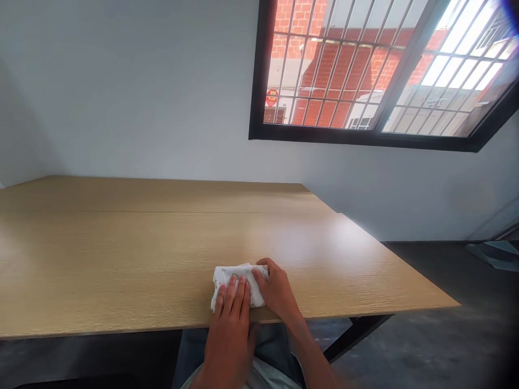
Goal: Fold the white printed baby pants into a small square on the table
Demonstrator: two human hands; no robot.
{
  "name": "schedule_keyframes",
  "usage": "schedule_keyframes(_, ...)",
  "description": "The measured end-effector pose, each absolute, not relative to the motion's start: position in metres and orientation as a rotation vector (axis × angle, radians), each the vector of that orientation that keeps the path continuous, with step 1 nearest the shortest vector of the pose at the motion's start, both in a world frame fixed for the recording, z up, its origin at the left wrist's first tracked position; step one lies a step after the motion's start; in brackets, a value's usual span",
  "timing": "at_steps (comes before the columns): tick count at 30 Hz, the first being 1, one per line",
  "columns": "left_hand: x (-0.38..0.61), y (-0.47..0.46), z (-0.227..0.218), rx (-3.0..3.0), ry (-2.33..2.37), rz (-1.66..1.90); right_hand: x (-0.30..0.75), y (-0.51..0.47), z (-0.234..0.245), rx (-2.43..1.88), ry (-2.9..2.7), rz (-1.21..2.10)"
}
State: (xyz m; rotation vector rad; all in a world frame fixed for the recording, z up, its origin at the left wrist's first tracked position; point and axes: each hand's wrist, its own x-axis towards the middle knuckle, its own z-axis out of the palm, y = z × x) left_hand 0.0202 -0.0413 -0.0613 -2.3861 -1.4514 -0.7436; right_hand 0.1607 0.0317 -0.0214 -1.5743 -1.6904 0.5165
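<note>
A small white folded cloth (227, 273) with a faint printed pattern lies near the front edge of a light wooden table (121, 254). My left hand (232, 310) rests flat on top of it, fingers stretched out and pressed together on the fabric. My right hand (275, 289) sits at the cloth's right end, fingers curled round that edge and pinching it.
The table's right edge drops to a dark floor (438, 346), with a black table leg (357, 332) below. A grey wall rises behind the table. A barred black-framed window (365, 70) is up on the right. Some pale objects (492, 254) lie on the floor at the far right.
</note>
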Motion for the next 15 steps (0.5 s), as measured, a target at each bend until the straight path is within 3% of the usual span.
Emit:
schedule_keyframes(7, 0.017, -0.038, -0.069, -2.367, -1.431, -0.703, 0.143, -0.004, -0.019, -1.407, -1.713, -0.018)
schedule_keyframes(11, 0.020, -0.039, -0.073, -2.257, -1.334, -0.735, 0.124, -0.036, -0.030, -1.217, -2.070, 0.122)
schedule_keyframes(15, 0.016, -0.037, -0.074, -2.202, -1.229, -0.811, 0.121, -0.046, -0.041, -1.293, -2.303, 0.135)
